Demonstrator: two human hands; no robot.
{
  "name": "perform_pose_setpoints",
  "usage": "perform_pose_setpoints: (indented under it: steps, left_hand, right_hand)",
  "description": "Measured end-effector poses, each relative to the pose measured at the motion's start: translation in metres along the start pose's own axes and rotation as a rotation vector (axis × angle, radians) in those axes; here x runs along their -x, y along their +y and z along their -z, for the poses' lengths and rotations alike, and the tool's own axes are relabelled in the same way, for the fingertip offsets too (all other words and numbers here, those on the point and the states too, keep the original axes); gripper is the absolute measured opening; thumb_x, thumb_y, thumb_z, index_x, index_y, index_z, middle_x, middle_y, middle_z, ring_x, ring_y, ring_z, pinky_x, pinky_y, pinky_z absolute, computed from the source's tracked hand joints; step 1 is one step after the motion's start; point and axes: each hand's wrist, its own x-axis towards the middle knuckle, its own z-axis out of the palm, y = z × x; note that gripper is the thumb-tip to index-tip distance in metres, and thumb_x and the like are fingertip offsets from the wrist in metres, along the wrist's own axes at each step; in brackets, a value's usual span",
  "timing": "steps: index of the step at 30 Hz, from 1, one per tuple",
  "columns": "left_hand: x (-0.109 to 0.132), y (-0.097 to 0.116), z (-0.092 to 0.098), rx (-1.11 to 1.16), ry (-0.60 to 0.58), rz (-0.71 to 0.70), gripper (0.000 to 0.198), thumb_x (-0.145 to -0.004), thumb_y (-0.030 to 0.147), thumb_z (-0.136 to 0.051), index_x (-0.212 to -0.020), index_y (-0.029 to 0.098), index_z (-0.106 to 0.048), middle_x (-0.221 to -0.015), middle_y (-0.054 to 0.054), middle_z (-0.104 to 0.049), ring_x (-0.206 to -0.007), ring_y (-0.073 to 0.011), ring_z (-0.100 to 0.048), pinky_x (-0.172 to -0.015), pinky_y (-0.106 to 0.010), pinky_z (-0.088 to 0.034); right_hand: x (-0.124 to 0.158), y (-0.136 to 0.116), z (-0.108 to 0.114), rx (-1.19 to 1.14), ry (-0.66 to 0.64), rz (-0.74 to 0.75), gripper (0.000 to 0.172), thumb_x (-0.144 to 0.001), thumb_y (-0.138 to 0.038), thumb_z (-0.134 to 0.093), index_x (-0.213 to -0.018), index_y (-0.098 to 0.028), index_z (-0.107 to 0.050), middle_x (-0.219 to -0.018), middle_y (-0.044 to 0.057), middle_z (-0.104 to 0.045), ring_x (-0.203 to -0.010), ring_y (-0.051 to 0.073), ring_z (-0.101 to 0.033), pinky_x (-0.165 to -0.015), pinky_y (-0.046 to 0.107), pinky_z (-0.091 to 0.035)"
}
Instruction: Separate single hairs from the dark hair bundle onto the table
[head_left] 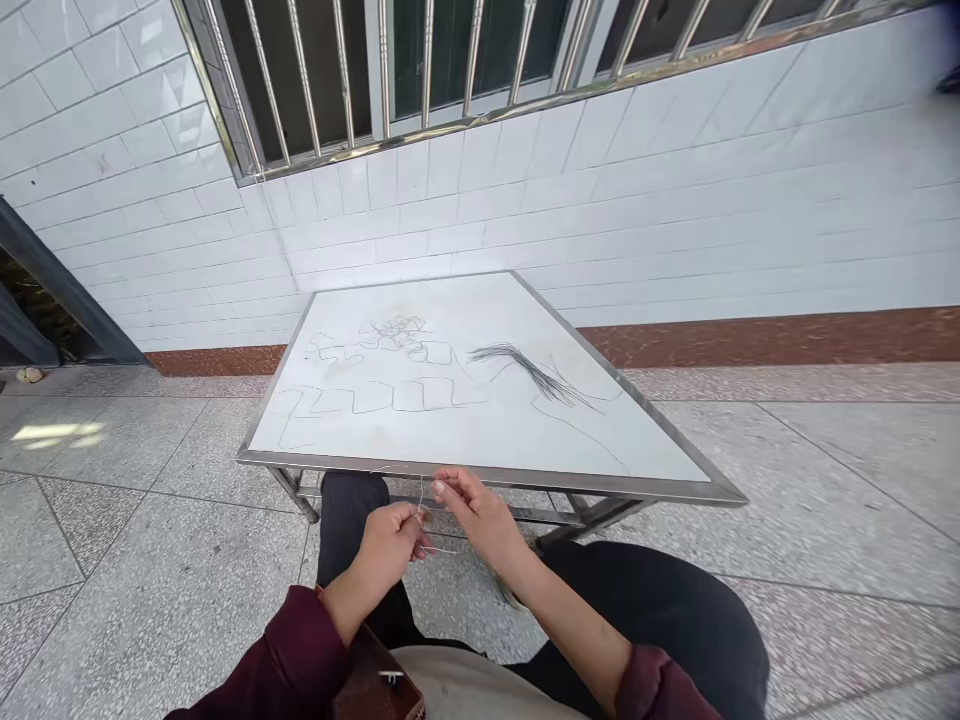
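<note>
A thin wire is pinched between both hands, just off the table's near edge. My left hand grips its lower part, and a pale end sticks out to the right below the fingers. Slightly higher and to the right, my right hand has thumb and fingertips closed on the wire's upper part. Some of the wire between the fingers is hidden. On the white tabletop lies a long wire bent in square zigzags, nearest to my hands.
A bundle of straight dark wires lies right of the table's middle. Behind the zigzag sits a tangled heap of bent wires. The table has a metal rim; a tiled wall and barred window stand beyond it.
</note>
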Motion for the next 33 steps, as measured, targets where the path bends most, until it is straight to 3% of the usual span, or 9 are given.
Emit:
perform_pose_setpoints:
  steps: [5,8,12,19,24,28,33]
  left_hand:
    - [-0.022,0.006,0.046,-0.035,0.172,-0.005,0.028,-0.085,0.031,-0.045,-0.092,0.014,-0.066,-0.059,-0.001,-0.066,-0.047,-0.0106,-0.055,-0.048,-0.021,-0.041]
    - [-0.037,0.005,0.070,-0.068,0.250,0.010,0.028,-0.086,0.029,-0.044,-0.092,0.015,-0.067,-0.058,-0.001,-0.066,-0.048,-0.0102,-0.055,-0.048,-0.020,-0.040]
    - [-0.055,0.003,0.090,-0.121,0.284,0.041,0.025,-0.085,0.029,-0.046,-0.088,0.015,-0.067,-0.056,-0.001,-0.065,-0.049,-0.0115,-0.056,-0.048,-0.021,-0.040]
    - [-0.078,-0.005,0.104,-0.190,0.280,0.096,0.022,-0.085,0.027,-0.050,-0.088,0.015,-0.068,-0.054,-0.001,-0.065,-0.051,-0.0139,-0.059,-0.052,-0.024,-0.044]
    - [-0.084,-0.008,0.109,-0.195,0.336,0.096,0.024,-0.087,0.025,-0.051,-0.104,0.014,-0.064,-0.064,-0.002,-0.067,-0.051,-0.0126,-0.060,-0.052,-0.023,-0.046]
    - [-0.081,-0.008,0.110,-0.200,0.393,0.067,0.034,-0.090,0.024,-0.046,-0.121,0.013,-0.055,-0.079,-0.005,-0.069,-0.055,-0.0111,-0.063,-0.053,-0.022,-0.049]
    - [-0.060,-0.012,0.109,-0.292,0.459,-0.023,0.034,-0.092,0.028,-0.045,-0.122,0.016,-0.057,-0.085,-0.005,-0.071,-0.068,-0.0153,-0.068,-0.067,-0.028,-0.053]
  right_hand:
    - [0.000,0.003,-0.007,0.097,0.021,0.097,0.029,-0.087,-0.047,-0.051,-0.100,-0.023,-0.061,-0.102,0.009,-0.069,-0.092,0.024,-0.066,-0.081,0.037,-0.053]
    - [0.009,0.011,-0.012,0.126,-0.072,0.060,0.027,-0.087,-0.045,-0.049,-0.097,-0.024,-0.062,-0.095,0.007,-0.069,-0.085,0.023,-0.067,-0.074,0.035,-0.054]
    - [0.020,0.019,-0.014,0.158,-0.227,-0.007,0.026,-0.088,-0.045,-0.046,-0.088,-0.025,-0.061,-0.080,0.002,-0.067,-0.071,0.020,-0.066,-0.066,0.031,-0.053]
    - [0.026,0.018,-0.015,0.141,-0.302,-0.106,0.026,-0.088,-0.046,-0.046,-0.086,-0.025,-0.060,-0.080,0.002,-0.065,-0.073,0.019,-0.064,-0.065,0.029,-0.051]
    - [0.028,0.022,-0.020,0.118,-0.343,-0.138,0.025,-0.087,-0.045,-0.046,-0.085,-0.024,-0.060,-0.077,0.002,-0.065,-0.072,0.019,-0.063,-0.066,0.030,-0.051]
    - [0.031,0.028,-0.023,0.135,-0.365,-0.139,0.025,-0.087,-0.044,-0.045,-0.085,-0.024,-0.060,-0.075,0.001,-0.064,-0.071,0.018,-0.064,-0.066,0.029,-0.051]
    - [0.034,0.032,-0.025,0.141,-0.359,-0.110,0.024,-0.087,-0.042,-0.046,-0.084,-0.024,-0.061,-0.071,0.000,-0.065,-0.069,0.019,-0.065,-0.065,0.030,-0.051]
